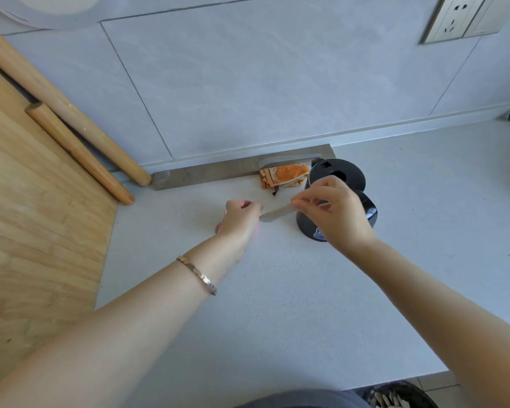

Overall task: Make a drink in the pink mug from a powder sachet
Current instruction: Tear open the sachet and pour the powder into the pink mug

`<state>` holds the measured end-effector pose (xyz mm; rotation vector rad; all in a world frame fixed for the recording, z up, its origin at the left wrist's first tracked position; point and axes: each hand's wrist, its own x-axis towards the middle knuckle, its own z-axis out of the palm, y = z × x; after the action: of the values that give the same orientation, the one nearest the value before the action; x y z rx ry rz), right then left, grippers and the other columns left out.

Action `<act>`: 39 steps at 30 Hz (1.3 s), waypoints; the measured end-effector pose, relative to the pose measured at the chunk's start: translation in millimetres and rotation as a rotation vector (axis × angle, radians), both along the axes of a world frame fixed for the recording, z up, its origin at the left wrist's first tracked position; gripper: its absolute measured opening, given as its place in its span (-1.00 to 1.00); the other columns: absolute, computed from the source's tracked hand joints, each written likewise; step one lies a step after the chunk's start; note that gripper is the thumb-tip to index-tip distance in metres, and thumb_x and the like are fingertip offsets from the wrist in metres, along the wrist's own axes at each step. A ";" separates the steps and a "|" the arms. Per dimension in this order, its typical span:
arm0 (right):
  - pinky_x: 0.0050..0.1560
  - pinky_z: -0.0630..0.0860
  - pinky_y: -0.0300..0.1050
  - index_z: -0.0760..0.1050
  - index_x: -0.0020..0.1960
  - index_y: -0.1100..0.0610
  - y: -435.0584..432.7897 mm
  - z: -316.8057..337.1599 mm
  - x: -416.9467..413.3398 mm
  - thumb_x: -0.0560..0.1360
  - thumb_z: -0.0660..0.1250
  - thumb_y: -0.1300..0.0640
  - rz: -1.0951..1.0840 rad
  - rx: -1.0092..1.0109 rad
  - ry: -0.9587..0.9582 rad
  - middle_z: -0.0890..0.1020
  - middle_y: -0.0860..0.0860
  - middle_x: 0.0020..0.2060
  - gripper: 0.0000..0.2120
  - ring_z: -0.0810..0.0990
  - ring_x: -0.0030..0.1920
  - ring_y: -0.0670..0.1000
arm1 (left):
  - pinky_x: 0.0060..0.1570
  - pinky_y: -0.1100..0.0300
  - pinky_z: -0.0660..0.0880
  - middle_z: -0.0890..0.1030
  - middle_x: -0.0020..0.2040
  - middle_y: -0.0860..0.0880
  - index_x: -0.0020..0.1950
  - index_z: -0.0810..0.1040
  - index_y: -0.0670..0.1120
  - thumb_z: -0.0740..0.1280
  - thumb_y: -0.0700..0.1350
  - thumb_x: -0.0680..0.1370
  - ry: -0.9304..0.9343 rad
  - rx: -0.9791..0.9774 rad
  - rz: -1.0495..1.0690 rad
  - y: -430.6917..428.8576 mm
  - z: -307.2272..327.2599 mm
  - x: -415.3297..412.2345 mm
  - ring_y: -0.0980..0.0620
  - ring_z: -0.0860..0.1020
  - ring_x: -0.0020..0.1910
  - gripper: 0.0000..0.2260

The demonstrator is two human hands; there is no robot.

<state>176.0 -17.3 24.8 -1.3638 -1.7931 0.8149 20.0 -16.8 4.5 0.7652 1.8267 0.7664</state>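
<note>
Sachet (276, 214) stretched between our left hand (242, 219) and right hand (337, 212), each pinching one end, probably for tearing; black kettle (345, 172) just behind; pink mug unseen.

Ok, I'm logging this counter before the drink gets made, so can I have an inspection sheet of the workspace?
Surface: pale speckled counter.
Job's things: silvery sachet held above the counter; pink mug not seen.
Clutter: orange cloth, black kettle, wooden board, two rolling pins.
Grippers: left hand and right hand each pinch one sachet end.
Cables: nothing seen.
Surroundings: tiled wall, wall socket, bin below the counter edge.
</note>
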 end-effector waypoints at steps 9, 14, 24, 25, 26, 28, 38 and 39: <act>-0.27 0.44 -0.41 0.65 -0.05 0.24 9.1 16.2 -8.0 0.45 0.38 0.22 0.033 0.036 -0.125 0.54 -0.06 -0.38 -0.87 0.48 -0.37 -0.09 | -0.41 0.61 0.32 0.36 -0.38 0.09 -0.04 0.34 -0.06 0.14 -0.03 0.61 0.425 0.400 -0.693 -24.0 24.7 16.3 0.17 0.39 -0.46 -0.88; -0.27 0.46 -0.51 0.63 -0.06 0.20 8.5 5.0 -3.4 0.44 0.37 0.28 -0.024 0.006 0.069 0.53 -0.13 -0.35 -0.90 0.52 -0.40 -0.21 | -0.52 0.36 0.28 0.38 -0.39 0.05 0.10 0.45 -0.11 0.14 -0.03 0.61 0.537 0.437 -0.676 -16.3 21.3 21.2 0.06 0.38 -0.39 -0.79; 0.10 0.51 -0.12 0.46 0.06 -0.04 2.4 -3.1 1.9 0.38 0.38 0.34 -0.097 -0.349 0.465 0.60 0.00 -0.35 -0.63 0.61 0.01 -0.07 | -0.53 0.24 0.23 0.36 -0.35 -0.07 -0.32 0.21 -0.02 0.18 -0.03 0.58 0.259 0.324 -0.411 -11.4 9.5 19.5 0.06 0.31 -0.49 -0.70; 0.19 0.47 -0.08 0.41 0.15 -0.02 2.9 -2.3 0.0 0.39 0.38 0.34 -0.039 -0.385 0.493 0.64 0.02 -0.28 -0.57 0.59 0.11 -0.05 | -0.54 0.26 0.23 0.36 -0.37 -0.05 -0.32 0.22 0.00 0.18 -0.03 0.59 0.259 0.327 -0.415 -11.9 10.1 19.8 0.07 0.31 -0.49 -0.70; 0.23 0.43 -0.07 0.34 0.19 -0.02 2.9 -1.9 -2.1 0.40 0.39 0.32 0.000 -0.418 0.509 0.65 0.01 -0.22 -0.53 0.57 0.13 -0.03 | -0.56 0.31 0.24 0.36 -0.40 -0.02 -0.32 0.23 0.02 0.18 -0.04 0.59 0.257 0.329 -0.425 -12.3 10.0 19.9 0.09 0.32 -0.50 -0.71; 0.07 0.45 -0.14 0.33 0.18 0.03 3.7 -1.9 -4.6 0.39 0.41 0.29 -0.048 -0.413 0.485 0.61 -0.03 -0.25 -0.55 0.58 -0.06 -0.02 | -0.61 0.42 0.25 0.35 -0.42 0.02 -0.33 0.22 0.04 0.18 -0.06 0.59 0.282 0.338 -0.433 -13.3 10.0 19.1 0.12 0.33 -0.51 -0.70; -0.08 0.44 -0.25 0.29 0.33 0.02 8.1 -1.3 -3.3 0.36 0.39 0.32 0.011 -0.418 0.337 0.58 0.00 -0.13 -0.39 0.53 -0.05 -0.04 | -0.51 0.31 0.25 0.32 -0.41 0.00 -0.33 0.22 0.00 0.19 -0.10 0.58 0.277 0.358 -0.427 -14.1 8.5 16.9 0.10 0.28 -0.49 -0.71; 0.01 0.42 -0.24 0.19 0.40 -0.02 8.0 -3.5 -3.3 0.36 0.39 0.33 0.062 -0.446 0.292 0.53 0.00 0.03 -0.29 0.47 0.11 -0.05 | -0.51 0.28 0.26 0.31 -0.41 0.00 -0.34 0.22 0.00 0.19 -0.11 0.57 0.254 0.358 -0.417 -14.1 8.8 17.0 0.09 0.28 -0.49 -0.71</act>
<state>172.7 -9.2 21.2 -1.3747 -1.4835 1.4336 36.9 -30.9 13.3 1.4811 1.6791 0.7501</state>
